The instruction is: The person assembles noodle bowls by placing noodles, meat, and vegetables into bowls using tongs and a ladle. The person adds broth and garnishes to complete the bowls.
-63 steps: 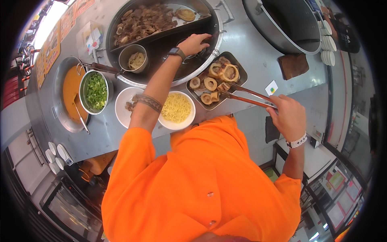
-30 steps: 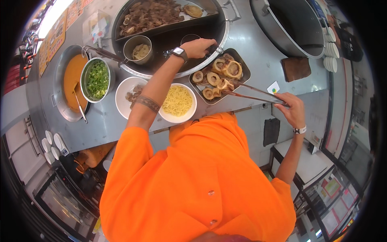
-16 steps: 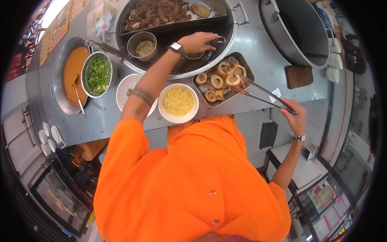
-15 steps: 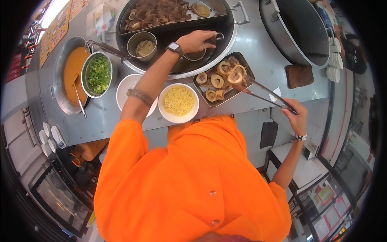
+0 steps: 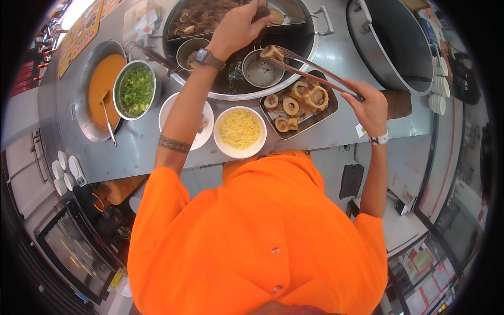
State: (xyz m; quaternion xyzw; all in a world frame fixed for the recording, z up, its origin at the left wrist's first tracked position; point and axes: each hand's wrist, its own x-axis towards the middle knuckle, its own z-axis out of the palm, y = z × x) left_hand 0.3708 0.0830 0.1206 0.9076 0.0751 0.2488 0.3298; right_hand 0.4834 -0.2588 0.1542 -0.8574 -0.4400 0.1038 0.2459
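Tongs (image 5: 315, 78) pinched in the right hand (image 5: 370, 107) hold a bone (image 5: 273, 52) over the pot (image 5: 231, 96). The left hand (image 5: 236, 29) clasps a long-handled strainer (image 5: 262, 74) inside the pot.

Reddish-brown tongs (image 5: 315, 77), tan bone (image 5: 272, 52), yellow noodles (image 5: 240, 129), orange shirt (image 5: 257, 220), dark-marked white wristband (image 5: 378, 139)

Reach over the pot (image 5: 231, 96) is hindered by the left forearm (image 5: 184, 118) and, from the right, by the tongs (image 5: 310, 75). Farther right, a lane of bare counter (image 5: 334, 48) is left beside the stockpot (image 5: 367, 58), narrowed by the pot's handle (image 5: 329, 20).
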